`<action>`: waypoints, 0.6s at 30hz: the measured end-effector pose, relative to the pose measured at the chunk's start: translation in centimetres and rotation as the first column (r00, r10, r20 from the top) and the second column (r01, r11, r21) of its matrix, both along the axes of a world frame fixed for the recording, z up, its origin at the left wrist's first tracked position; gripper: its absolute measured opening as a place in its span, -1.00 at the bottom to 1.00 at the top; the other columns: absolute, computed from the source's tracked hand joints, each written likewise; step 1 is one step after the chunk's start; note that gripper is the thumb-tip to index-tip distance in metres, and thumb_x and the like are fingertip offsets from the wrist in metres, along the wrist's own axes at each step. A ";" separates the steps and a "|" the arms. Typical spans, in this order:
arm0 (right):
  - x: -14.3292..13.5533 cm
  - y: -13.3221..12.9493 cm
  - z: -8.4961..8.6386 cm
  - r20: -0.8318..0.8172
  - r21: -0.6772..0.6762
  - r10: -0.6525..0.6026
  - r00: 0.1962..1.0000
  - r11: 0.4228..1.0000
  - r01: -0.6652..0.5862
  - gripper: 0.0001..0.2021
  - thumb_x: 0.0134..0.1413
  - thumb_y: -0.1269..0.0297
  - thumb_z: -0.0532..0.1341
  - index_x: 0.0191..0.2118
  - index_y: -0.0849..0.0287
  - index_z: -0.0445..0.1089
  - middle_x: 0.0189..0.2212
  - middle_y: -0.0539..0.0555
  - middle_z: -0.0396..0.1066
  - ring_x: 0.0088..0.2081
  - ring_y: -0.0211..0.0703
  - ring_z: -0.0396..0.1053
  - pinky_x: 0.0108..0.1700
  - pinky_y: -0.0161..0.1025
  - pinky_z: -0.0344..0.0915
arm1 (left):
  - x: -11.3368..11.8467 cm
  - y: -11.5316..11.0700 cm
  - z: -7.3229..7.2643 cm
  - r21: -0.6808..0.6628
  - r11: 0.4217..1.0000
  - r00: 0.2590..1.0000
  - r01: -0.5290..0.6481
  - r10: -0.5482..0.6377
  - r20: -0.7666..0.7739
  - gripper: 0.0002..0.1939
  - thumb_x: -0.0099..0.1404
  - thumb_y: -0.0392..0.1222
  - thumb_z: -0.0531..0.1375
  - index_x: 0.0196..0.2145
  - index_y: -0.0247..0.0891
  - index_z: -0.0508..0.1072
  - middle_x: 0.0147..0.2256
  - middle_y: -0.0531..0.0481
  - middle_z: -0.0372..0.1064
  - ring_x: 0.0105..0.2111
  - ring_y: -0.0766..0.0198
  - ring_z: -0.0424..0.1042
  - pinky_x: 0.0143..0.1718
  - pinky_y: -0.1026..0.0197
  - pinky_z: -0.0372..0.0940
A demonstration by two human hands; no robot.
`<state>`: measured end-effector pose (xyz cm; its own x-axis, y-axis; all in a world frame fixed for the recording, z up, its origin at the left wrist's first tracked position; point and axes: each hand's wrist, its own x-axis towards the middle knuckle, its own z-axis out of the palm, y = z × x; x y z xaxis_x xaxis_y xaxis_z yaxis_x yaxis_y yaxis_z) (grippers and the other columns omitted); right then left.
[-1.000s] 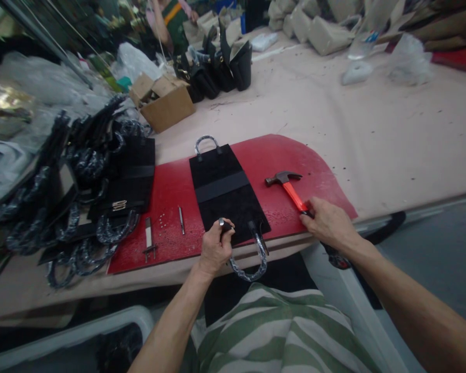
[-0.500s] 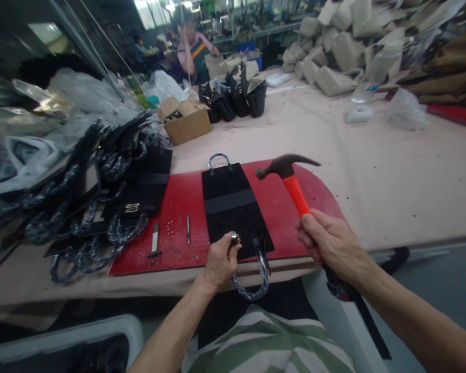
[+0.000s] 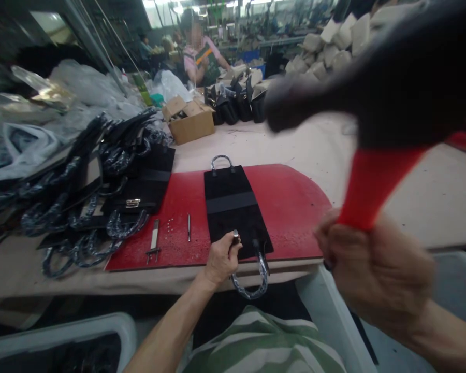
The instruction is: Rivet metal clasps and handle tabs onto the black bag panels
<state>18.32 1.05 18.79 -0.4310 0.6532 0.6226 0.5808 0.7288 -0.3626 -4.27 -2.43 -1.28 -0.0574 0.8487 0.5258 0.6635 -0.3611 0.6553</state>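
My left hand (image 3: 222, 259) is closed around a short metal punch (image 3: 235, 235), held upright on the near end of a black bag panel (image 3: 233, 202). The panel lies flat on a red board (image 3: 295, 202). One wrapped handle (image 3: 222, 158) is at its far end; another (image 3: 252, 290) hangs over the table edge. My right hand (image 3: 373, 259) grips a hammer (image 3: 368, 176) by its orange-red handle, raised close to the camera, its dark head large and blurred. A thin metal rod (image 3: 189, 228) and a pale-handled tool (image 3: 154, 241) lie left of the panel, near small pale bits.
Black panels with wrapped handles (image 3: 116, 160) are piled at the left. Farther back are a cardboard box (image 3: 192, 124), black bags (image 3: 238, 103) and a person (image 3: 204, 57). Beige pieces (image 3: 334, 49) are heaped at the back right. A white bin (image 3: 130, 331) stands below the table.
My right hand has lifted the hammer up and toward the camera. My left hand keeps the punch at about the same place on the panel.
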 end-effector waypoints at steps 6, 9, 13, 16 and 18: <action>1.5 0.6 -4.9 0.544 -0.373 0.140 0.827 0.924 0.089 -0.76 0.35 0.21 -0.04 -0.37 0.09 0.16 -0.65 -0.03 0.25 -0.66 -0.20 0.14 -0.51 -0.21 -0.23 | -0.1 -0.1 -0.2 -0.034 0.999 1.000 0.004 -0.004 0.008 -0.91 0.36 -0.31 0.08 -0.19 -0.22 0.36 -0.34 -0.03 0.46 -0.36 0.26 0.50 -0.30 0.26 0.40; 2.3 2.0 -7.0 0.485 -0.526 0.124 0.866 0.832 0.175 -0.73 0.34 0.13 -0.06 -0.37 0.09 0.18 -0.60 -0.01 0.27 -0.58 -0.18 0.19 -0.47 -0.23 -0.14 | -0.2 -0.1 -0.1 -0.026 1.000 1.000 0.015 -0.015 0.011 -0.89 0.36 -0.31 0.08 -0.16 -0.22 0.36 -0.33 -0.03 0.46 -0.33 0.25 0.51 -0.28 0.26 0.40; 3.0 4.3 -10.7 0.406 -0.673 0.083 0.910 0.701 0.236 -0.67 0.35 0.14 -0.09 -0.42 0.11 0.21 -0.58 -0.01 0.28 -0.52 -0.19 0.24 -0.43 -0.27 0.02 | -0.3 -0.1 -0.1 -0.043 0.999 0.998 0.029 -0.027 0.052 -0.88 0.37 -0.29 0.09 -0.15 -0.22 0.37 -0.31 -0.02 0.47 -0.32 0.26 0.51 -0.27 0.26 0.41; 3.2 5.2 -12.8 0.526 -0.588 -0.031 0.850 0.708 0.390 -0.72 0.35 0.19 -0.05 -0.32 0.17 0.30 -0.50 0.07 0.34 -0.46 -0.12 0.29 -0.39 -0.24 0.06 | -0.4 -0.2 -0.1 -0.053 0.998 0.995 0.037 -0.032 0.090 -0.85 0.38 -0.27 0.11 -0.11 -0.22 0.40 -0.28 -0.03 0.49 -0.29 0.27 0.52 -0.23 0.26 0.42; 2.9 5.4 -13.2 0.577 -0.439 -0.112 0.809 0.793 0.423 -0.75 0.34 0.23 -0.01 -0.20 0.23 0.34 -0.35 0.19 0.38 -0.37 -0.05 0.33 -0.34 -0.21 0.09 | -0.5 -0.2 0.0 -0.064 0.997 0.994 0.042 -0.036 0.103 -0.87 0.37 -0.27 0.13 -0.14 -0.22 0.42 -0.28 -0.03 0.50 -0.30 0.28 0.51 -0.23 0.27 0.42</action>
<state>21.26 6.44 5.56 -0.3263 0.9392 -0.1067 0.9261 0.2950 -0.2350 -4.81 -2.62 -1.28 -0.0738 0.8840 0.4616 0.5788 -0.3390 0.7417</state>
